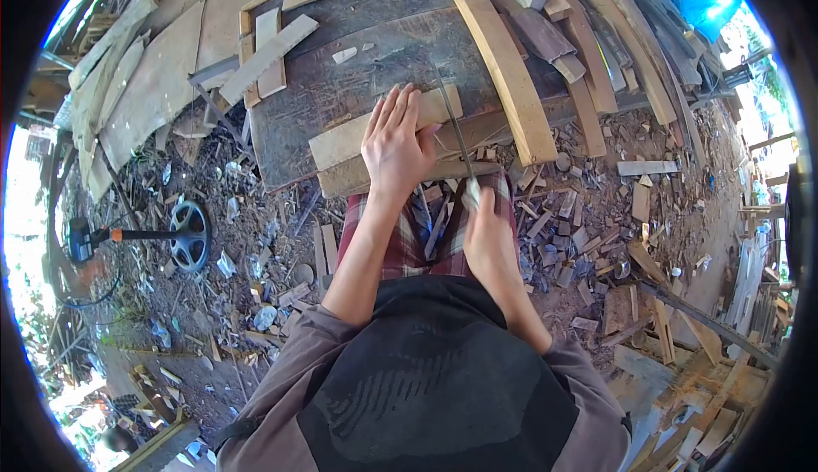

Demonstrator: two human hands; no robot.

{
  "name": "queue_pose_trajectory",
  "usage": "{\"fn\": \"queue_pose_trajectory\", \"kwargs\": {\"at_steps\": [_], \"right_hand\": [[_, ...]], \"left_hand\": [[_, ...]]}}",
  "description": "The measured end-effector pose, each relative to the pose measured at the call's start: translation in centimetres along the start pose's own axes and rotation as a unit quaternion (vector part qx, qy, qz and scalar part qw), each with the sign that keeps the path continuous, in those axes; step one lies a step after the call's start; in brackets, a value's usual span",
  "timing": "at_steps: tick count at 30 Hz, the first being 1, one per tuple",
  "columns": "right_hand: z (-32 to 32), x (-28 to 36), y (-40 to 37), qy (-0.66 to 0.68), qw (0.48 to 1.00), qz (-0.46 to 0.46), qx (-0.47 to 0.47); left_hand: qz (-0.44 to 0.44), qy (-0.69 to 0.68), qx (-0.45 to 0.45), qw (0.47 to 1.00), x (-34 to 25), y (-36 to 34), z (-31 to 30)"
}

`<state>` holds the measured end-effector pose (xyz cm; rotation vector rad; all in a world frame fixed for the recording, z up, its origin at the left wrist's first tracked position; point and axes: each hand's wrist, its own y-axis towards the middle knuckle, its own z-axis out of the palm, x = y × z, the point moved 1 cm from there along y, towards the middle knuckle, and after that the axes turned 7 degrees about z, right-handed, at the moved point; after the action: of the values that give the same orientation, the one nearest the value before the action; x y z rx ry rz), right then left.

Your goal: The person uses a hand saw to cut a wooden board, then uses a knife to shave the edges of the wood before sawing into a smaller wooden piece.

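My left hand point(397, 144) presses flat, fingers stretched out, on a short wooden board point(336, 146) near the front edge of the dark worktable point(294, 152). My right hand point(486, 225) is closed around the pale handle of a handsaw point(460, 135), in front of my lap. Seen nearly edge-on, the thin blade runs away from me across the board, close to its right end and to the right of my left thumb. Whether the teeth have entered the wood cannot be made out.
A long plank point(503, 71) lies on the worktable to the right, beside more stacked timber point(588, 71). Two short strips point(271, 54) cross at the left. Wood scraps point(579, 250) litter the ground. A spoked black wheel point(190, 236) stands at left.
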<state>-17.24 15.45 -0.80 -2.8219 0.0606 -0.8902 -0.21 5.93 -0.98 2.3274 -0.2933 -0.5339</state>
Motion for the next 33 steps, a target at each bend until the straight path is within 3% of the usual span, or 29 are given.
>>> {"fn": "queue_pose_trajectory", "kwargs": {"at_steps": [7,12,14,18,21,27,33], "right_hand": [[-2.5,-1.4,-4.9,-0.011,0.999,0.021,0.027],[-2.4,3.1,1.0,-0.033,0.997,0.053,0.047],[-2.4,4.6,3.9,-0.022,0.999,0.019,0.018],[-2.8,6.0,4.8,-0.031,0.999,0.024,0.012],[-3.0,4.5,2.9,-0.026,1.000,0.006,-0.007],[-4.3,0.7,-4.3,-0.034,0.994,0.076,0.073],[-3.0,1.9,-1.1,-0.036,0.995,0.063,0.065]], "left_hand": [[0.013,-0.007,-0.004,1.000,0.1,-0.1,0.1],[0.019,-0.009,-0.001,1.000,0.1,-0.1,-0.1],[0.018,-0.004,0.000,1.000,0.1,0.0,-0.1],[0.011,-0.001,-0.005,1.000,0.0,-0.1,0.1],[0.005,-0.003,-0.009,1.000,0.0,-0.1,0.2],[-0.002,-0.009,-0.007,1.000,0.0,0.1,0.0],[0.009,-0.014,0.001,1.000,0.3,-0.1,0.1]]}}
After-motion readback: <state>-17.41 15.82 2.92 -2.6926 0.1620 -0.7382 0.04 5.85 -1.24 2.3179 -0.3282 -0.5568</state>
